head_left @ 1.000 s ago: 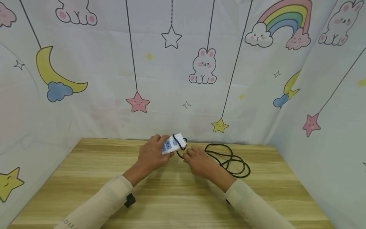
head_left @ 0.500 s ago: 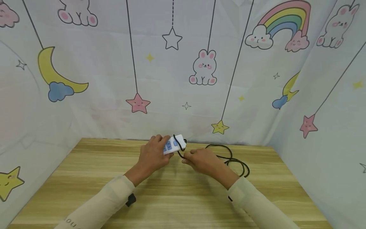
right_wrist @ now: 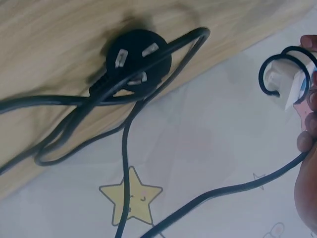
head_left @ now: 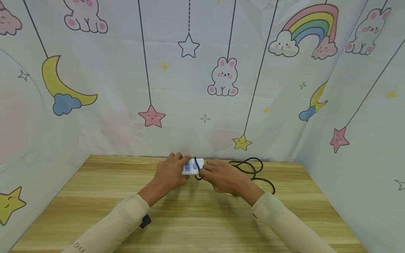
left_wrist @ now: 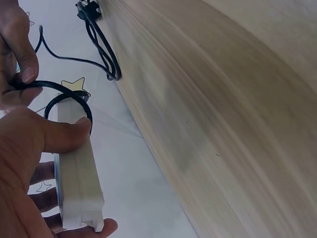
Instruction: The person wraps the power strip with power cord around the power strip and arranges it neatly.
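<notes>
My left hand (head_left: 171,172) grips a white power strip (head_left: 192,171) with blue sockets, held near the back of the table. In the left wrist view the thumb lies along the side of the strip (left_wrist: 79,173), with fingers behind it. A black power cord (left_wrist: 62,88) loops around one end of the strip. Close to that end, my right hand (head_left: 224,177) pinches the cord between thumb and fingers. The rest of the cord (head_left: 269,181) trails in loose loops on the right. Its round black three-pin plug (right_wrist: 131,44) lies among the loops in the right wrist view.
The wood-grain table (head_left: 190,228) ends at a white fabric backdrop (head_left: 177,88) printed with stars, rabbits and moons, which also covers both sides. A small black object (head_left: 145,221) shows beside the left sleeve (head_left: 110,225).
The strip has lowered slightly and turned more level. My right hand has moved up to the strip's end with the cord, and the loose loops have shifted.
</notes>
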The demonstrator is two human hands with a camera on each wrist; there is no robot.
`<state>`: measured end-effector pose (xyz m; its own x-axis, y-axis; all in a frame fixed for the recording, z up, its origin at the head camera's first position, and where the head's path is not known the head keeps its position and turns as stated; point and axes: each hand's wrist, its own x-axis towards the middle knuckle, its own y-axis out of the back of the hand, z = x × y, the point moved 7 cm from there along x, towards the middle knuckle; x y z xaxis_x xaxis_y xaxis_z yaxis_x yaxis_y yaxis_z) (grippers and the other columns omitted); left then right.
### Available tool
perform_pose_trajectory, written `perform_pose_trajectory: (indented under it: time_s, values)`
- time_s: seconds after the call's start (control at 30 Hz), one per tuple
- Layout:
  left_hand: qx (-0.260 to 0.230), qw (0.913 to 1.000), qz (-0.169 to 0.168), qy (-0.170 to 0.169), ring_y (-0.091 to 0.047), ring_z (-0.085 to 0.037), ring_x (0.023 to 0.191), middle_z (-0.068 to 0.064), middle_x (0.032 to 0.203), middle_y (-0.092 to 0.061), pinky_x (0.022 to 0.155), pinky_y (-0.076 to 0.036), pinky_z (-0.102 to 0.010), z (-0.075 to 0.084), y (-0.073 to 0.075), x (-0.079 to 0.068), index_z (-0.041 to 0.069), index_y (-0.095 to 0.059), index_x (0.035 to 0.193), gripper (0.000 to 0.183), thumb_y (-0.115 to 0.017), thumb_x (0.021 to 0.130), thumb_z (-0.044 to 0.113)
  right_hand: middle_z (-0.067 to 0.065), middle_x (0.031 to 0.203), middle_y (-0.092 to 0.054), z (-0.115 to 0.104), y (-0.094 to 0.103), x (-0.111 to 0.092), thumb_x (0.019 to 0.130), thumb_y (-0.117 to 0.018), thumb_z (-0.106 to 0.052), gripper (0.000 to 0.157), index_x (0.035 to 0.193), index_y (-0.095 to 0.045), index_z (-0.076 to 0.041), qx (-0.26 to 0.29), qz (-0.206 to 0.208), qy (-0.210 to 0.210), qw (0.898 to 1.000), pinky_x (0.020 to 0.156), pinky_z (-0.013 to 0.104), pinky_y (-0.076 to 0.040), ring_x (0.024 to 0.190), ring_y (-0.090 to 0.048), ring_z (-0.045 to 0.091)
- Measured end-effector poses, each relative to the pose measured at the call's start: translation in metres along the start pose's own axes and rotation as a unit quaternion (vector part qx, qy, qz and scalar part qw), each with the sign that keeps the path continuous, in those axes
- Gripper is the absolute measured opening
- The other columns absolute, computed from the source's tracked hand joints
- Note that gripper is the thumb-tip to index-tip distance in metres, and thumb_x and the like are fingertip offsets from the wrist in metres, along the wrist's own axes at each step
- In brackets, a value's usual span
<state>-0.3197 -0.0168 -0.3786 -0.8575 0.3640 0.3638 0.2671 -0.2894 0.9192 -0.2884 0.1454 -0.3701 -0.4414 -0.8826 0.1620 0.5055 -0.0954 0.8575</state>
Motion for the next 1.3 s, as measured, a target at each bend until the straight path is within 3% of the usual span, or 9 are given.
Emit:
perform_pose_trajectory:
  time_s: [0.2, 0.4, 0.5, 0.67, 0.8, 0.97, 1.2, 1.3]
  values:
    - [-0.006, 0.9991, -0.019, -0.037, -0.068, -0.028, 0.112, -0.007, 0.130, -0.075, 0.067, -0.062, -0.044, 0.010, 0.003, -0.001, 0.022, -0.073, 0.146, 0.066, -0.099, 0.085, 0.027, -0.007, 0.104, -0.065, 0.014, 0.002, 0.007, 0.116, -0.064, -0.035, 0.016, 0.118, -0.063, -0.019, 0.039, 0.001, -0.006, 0.999, 0.081, 0.029, -0.048, 0.089, -0.050, 0.013]
    - [-0.021, 0.9967, -0.024, -0.074, -0.065, -0.028, 0.109, -0.006, 0.129, -0.075, 0.075, -0.063, -0.045, 0.017, 0.009, -0.001, 0.021, -0.074, 0.141, 0.063, -0.100, 0.084, 0.017, -0.005, 0.107, -0.065, 0.020, 0.006, 0.011, 0.114, -0.065, -0.032, 0.014, 0.117, -0.063, -0.019, 0.135, 0.017, -0.004, 0.991, 0.082, 0.029, -0.052, 0.089, -0.055, 0.011]
    - [-0.032, 0.9960, -0.029, -0.077, -0.065, -0.028, 0.108, -0.006, 0.129, -0.075, 0.075, -0.063, -0.045, 0.016, 0.010, -0.002, 0.021, -0.075, 0.140, 0.063, -0.101, 0.082, 0.016, -0.004, 0.110, -0.067, 0.022, 0.005, 0.012, 0.112, -0.068, -0.029, 0.012, 0.118, -0.065, -0.018, 0.213, 0.025, -0.013, 0.977, 0.084, 0.030, -0.055, 0.092, -0.059, 0.011]
    - [-0.043, 0.9941, -0.034, -0.094, -0.066, -0.030, 0.112, -0.007, 0.130, -0.075, 0.080, -0.064, -0.047, 0.018, 0.009, -0.006, 0.019, -0.076, 0.140, 0.065, -0.101, 0.081, 0.012, -0.001, 0.114, -0.071, 0.028, 0.002, 0.013, 0.109, -0.073, -0.025, 0.015, 0.120, -0.070, -0.016, 0.338, 0.027, -0.032, 0.940, 0.086, 0.028, -0.058, 0.095, -0.063, 0.010]
    - [-0.048, 0.9929, -0.040, -0.102, -0.066, -0.032, 0.115, -0.008, 0.132, -0.074, 0.082, -0.064, -0.048, 0.020, 0.008, -0.007, 0.018, -0.075, 0.141, 0.066, -0.101, 0.081, 0.011, 0.001, 0.112, -0.071, 0.032, 0.002, 0.016, 0.107, -0.075, -0.020, 0.013, 0.119, -0.073, -0.013, 0.399, 0.042, -0.019, 0.916, 0.085, 0.026, -0.058, 0.094, -0.064, 0.008]
    - [-0.059, 0.9915, -0.044, -0.108, -0.065, -0.031, 0.116, -0.007, 0.130, -0.074, 0.084, -0.064, -0.049, 0.021, 0.008, -0.007, 0.016, -0.076, 0.138, 0.062, -0.099, 0.081, 0.007, 0.003, 0.110, -0.071, 0.033, 0.004, 0.016, 0.107, -0.075, -0.016, 0.012, 0.117, -0.077, -0.011, 0.422, 0.056, -0.009, 0.905, 0.084, 0.026, -0.059, 0.094, -0.066, 0.010]
    - [-0.073, 0.9884, -0.039, -0.127, -0.065, -0.029, 0.116, -0.006, 0.133, -0.075, 0.088, -0.064, -0.049, 0.020, 0.010, -0.008, 0.019, -0.076, 0.137, 0.062, -0.100, 0.081, 0.007, 0.005, 0.102, -0.078, 0.043, 0.004, 0.015, 0.097, -0.087, -0.013, 0.016, 0.112, -0.087, -0.008, 0.468, 0.083, -0.048, 0.878, 0.074, 0.025, -0.059, 0.088, -0.070, 0.008]
    - [-0.075, 0.9873, -0.041, -0.134, -0.065, -0.030, 0.118, -0.007, 0.137, -0.075, 0.090, -0.065, -0.050, 0.021, 0.012, -0.009, 0.019, -0.076, 0.138, 0.063, -0.100, 0.081, 0.007, 0.006, 0.100, -0.080, 0.046, 0.004, 0.015, 0.095, -0.088, -0.012, 0.016, 0.111, -0.088, -0.007, 0.475, 0.084, -0.051, 0.875, 0.073, 0.025, -0.059, 0.086, -0.071, 0.007]
